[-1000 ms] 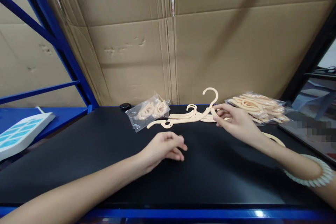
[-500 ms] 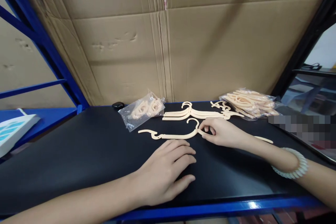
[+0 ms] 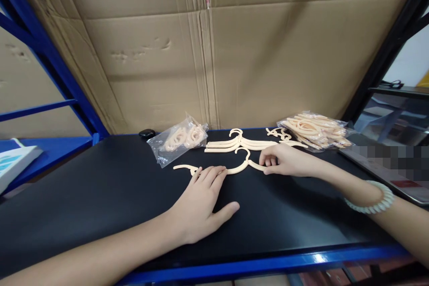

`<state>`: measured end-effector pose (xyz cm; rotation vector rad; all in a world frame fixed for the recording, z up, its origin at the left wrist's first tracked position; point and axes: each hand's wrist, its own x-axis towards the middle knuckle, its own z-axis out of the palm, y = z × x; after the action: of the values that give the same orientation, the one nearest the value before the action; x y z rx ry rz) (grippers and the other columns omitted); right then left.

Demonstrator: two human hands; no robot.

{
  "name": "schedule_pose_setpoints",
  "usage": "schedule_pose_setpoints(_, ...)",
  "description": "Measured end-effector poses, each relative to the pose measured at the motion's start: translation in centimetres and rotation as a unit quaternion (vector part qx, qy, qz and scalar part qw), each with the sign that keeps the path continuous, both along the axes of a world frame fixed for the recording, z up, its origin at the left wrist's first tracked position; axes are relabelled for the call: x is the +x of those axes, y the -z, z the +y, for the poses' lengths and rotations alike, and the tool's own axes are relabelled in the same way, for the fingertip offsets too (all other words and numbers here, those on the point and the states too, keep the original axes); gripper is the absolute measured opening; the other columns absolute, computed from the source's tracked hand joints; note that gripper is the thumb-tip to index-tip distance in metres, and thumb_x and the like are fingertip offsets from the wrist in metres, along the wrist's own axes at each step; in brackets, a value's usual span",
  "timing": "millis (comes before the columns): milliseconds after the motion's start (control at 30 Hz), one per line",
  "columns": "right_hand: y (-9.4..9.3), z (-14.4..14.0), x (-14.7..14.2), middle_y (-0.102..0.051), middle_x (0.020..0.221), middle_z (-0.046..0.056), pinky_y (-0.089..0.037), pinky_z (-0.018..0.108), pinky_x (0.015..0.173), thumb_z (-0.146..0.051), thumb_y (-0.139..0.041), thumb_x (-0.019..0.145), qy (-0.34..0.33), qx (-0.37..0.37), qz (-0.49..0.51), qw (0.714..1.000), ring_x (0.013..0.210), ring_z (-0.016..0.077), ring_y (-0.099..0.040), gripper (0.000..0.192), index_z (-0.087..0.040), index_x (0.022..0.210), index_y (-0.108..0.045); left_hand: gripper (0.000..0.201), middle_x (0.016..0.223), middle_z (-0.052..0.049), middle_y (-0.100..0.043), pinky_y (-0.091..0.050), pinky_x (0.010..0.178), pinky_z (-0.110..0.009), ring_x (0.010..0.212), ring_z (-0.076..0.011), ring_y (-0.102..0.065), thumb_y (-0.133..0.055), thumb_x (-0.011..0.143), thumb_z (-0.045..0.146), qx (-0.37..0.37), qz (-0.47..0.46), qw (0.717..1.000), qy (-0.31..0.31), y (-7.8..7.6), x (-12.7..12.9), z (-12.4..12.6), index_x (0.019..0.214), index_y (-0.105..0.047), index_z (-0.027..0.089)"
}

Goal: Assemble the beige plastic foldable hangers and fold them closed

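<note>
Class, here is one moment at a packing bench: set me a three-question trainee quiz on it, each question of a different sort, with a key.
1. True or false: the left hand lies flat with its fingers on the single hanger.
2. Which hand wears the beaded bracelet? A) the left hand B) the right hand
3. Fill in: the small clear bag lies to the ____ of the hanger stack, seen from the camera.

Key: 1 true; 2 B; 3 left.
</note>
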<state>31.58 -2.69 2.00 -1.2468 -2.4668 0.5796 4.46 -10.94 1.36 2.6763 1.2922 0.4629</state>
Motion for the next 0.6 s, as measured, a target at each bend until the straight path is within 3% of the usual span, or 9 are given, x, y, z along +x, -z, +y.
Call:
schedule_pose_setpoints(167,0.1,0.5,-0.1,-0.065,0.066,0.001,-0.045,0.025,0.055,-0.024,-0.065,0.073,0.013,0.006,0.017,1.0,0.06,0.0141,-0.059,0.007,-0.018,0.076,-0.068,0.058,0.137,-0.018,-0.048,-0.034,0.104,-0.057,0.126,-0.0353,-0.043,-0.049,0.088,0.048,0.023,0.005,1.0,-0.005,0.2,-0.1,0.2,0.134,-0.047,0.013)
schedule_pose_setpoints(333,-0.3,0.7,0.1,-0.068,0.073,0.003,-0.047,0.025,0.059,-0.028,-0.065,0.074,0.017,0.017,0.016,1.0,0.064,0.0148,-0.061,0.015,-0.017,0.082,-0.069,0.06,0.141,-0.018,-0.045,-0.03,0.106,-0.06,0.13,-0.0359,-0.039,-0.047,0.089,0.048,0.044,0.021,0.999,-0.007,0.5,-0.3,0.3,0.137,-0.043,0.013)
schedule_pose_setpoints(467,-0.6,2.1,1.5,-0.07,0.078,0.005,-0.047,0.028,0.065,-0.024,-0.056,0.08,0.083,0.112,0.013,0.99,0.07,0.017,-0.063,0.017,-0.017,0.085,-0.07,0.052,0.14,-0.014,-0.046,-0.025,0.11,-0.061,0.132,-0.0335,-0.038,-0.048,0.09,0.042,0.051,0.004,0.998,0.037,0.5,-0.2,0.4,0.136,-0.044,0.018)
schedule_pose_setpoints(600,-0.5,4.9,4.0,-0.072,0.084,0.007,-0.047,0.03,0.07,-0.013,-0.048,0.079,0.178,0.217,-0.028,0.959,0.077,0.0196,-0.065,0.024,-0.017,0.087,-0.071,0.043,0.137,-0.013,-0.05,-0.027,0.112,-0.055,0.129,-0.0293,-0.043,-0.051,0.09,0.033,0.035,-0.036,0.993,0.104,0.2,0.1,0.5,0.13,-0.049,0.02)
